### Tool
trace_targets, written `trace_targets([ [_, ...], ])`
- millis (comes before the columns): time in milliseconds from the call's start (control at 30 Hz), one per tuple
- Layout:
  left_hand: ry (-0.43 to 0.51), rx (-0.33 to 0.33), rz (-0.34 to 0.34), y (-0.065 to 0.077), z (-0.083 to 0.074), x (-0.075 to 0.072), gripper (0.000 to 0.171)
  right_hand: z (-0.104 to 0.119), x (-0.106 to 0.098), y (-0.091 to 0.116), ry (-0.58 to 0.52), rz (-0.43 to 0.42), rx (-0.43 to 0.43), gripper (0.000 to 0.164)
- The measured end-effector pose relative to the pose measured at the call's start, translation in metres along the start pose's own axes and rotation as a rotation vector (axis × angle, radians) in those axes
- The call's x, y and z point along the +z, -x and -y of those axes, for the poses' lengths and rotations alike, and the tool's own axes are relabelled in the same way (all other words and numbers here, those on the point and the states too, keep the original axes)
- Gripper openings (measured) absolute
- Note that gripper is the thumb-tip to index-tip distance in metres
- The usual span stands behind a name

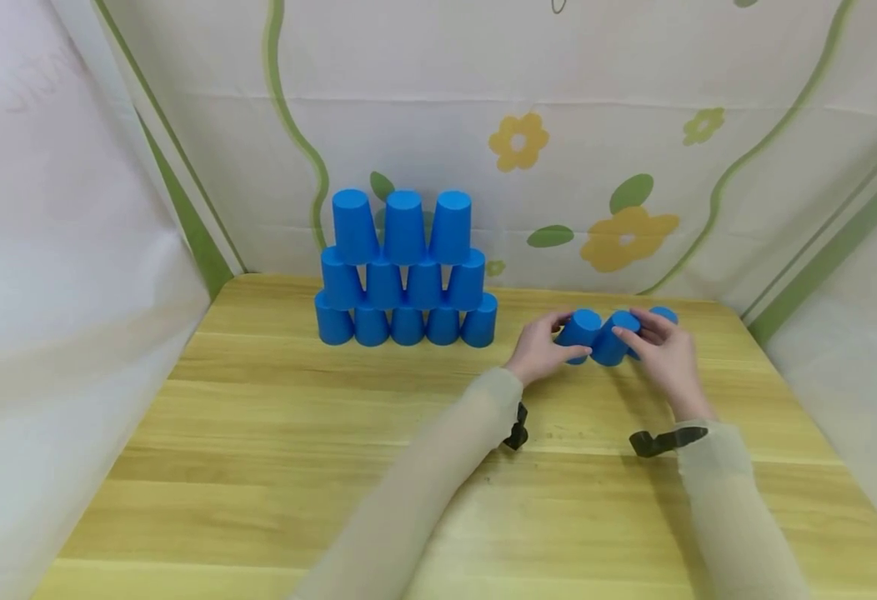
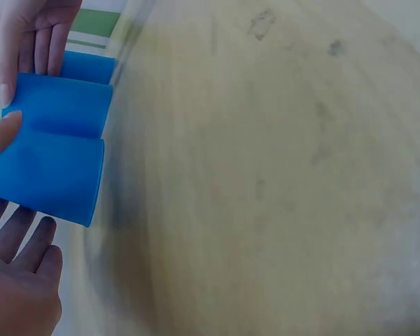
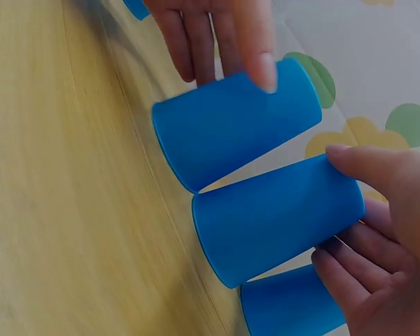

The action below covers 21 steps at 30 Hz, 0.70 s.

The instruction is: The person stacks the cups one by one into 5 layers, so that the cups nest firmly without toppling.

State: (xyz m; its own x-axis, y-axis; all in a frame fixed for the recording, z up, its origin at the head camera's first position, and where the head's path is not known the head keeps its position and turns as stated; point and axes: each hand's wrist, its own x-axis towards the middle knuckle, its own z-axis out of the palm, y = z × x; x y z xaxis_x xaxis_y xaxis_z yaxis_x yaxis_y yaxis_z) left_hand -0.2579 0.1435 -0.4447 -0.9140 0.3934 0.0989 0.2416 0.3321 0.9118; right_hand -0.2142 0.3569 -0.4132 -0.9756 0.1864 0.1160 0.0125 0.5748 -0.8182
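Observation:
Between thumb and fingers, my left hand (image 1: 542, 348) holds an upside-down blue cup (image 1: 581, 325). Just to its right, my right hand (image 1: 669, 367) grips a second blue cup (image 1: 609, 343) by its upper part. Seen from the right wrist, the left-held cup (image 3: 231, 129) and the right-held cup (image 3: 276, 220) sit side by side, their rims meeting or nearly so. A third blue cup (image 1: 664, 314) is partly hidden behind my right hand; its side (image 3: 290, 301) shows in the right wrist view. Whether the held cups touch the table cannot be told.
Left of my hands, a tiered stack of upside-down blue cups (image 1: 407, 287) stands near the table's back edge, with three cups on top and several in each lower row. The wooden table (image 1: 273, 450) meets a patterned cloth (image 1: 423, 142) behind and at the sides.

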Motion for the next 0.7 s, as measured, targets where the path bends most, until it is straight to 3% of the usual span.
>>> trace_targets([
  [200,-0.041,0.019,-0.017,0.001,0.004,0.007,0.058,0.000,-0.002,0.000,0.011,0.019,0.018,0.070],
  [400,-0.022,0.032,-0.026,0.004,0.005,0.008,0.058,-0.002,-0.002,0.000,0.029,0.023,0.017,0.070],
  [533,0.009,0.052,-0.049,0.007,0.001,0.000,0.060,-0.003,-0.002,0.000,0.029,0.019,0.016,0.070],
  [700,0.050,0.080,-0.077,0.013,-0.011,-0.021,0.065,-0.006,-0.002,-0.002,0.014,0.009,0.013,0.071],
])
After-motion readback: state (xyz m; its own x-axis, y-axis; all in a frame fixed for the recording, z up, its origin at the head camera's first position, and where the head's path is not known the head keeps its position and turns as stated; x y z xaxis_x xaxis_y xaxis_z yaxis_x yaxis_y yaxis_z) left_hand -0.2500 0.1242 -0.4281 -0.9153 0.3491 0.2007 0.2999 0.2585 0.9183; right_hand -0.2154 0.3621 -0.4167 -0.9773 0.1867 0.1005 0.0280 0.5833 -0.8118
